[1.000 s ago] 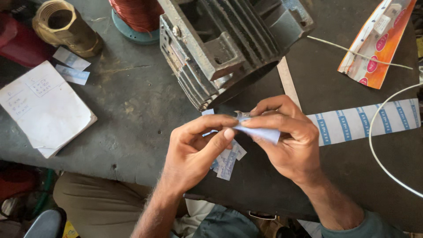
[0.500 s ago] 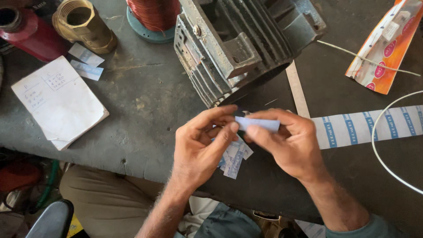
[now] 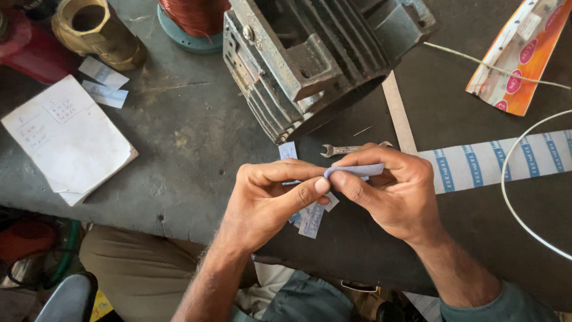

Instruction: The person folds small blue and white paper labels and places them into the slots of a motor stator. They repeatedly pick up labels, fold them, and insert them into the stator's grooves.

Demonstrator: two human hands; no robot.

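Observation:
Both hands meet over the front edge of the workbench. My left hand [image 3: 271, 200] and my right hand [image 3: 393, 194] pinch a small folded strip of pale blue-white paper [image 3: 356, 170] between thumbs and forefingers. Several more cut paper slips [image 3: 311, 219] lie on the bench just under my left hand. A small open-ended spanner [image 3: 339, 149] lies just beyond my fingers. A finned grey motor housing [image 3: 310, 59] stands right behind it.
A long white strip with blue printing [image 3: 488, 162] runs off to the right. A white notepad [image 3: 68, 140], brass fitting [image 3: 98, 33], copper wire spool [image 3: 193, 18], orange packet [image 3: 518, 56] and white wire loop [image 3: 506, 185] lie around. My knees show below the bench edge.
Both hands stay together on the paper strip, folding it flatter between the fingertips. The view has shifted, so the motor and the notepad sit lower in view.

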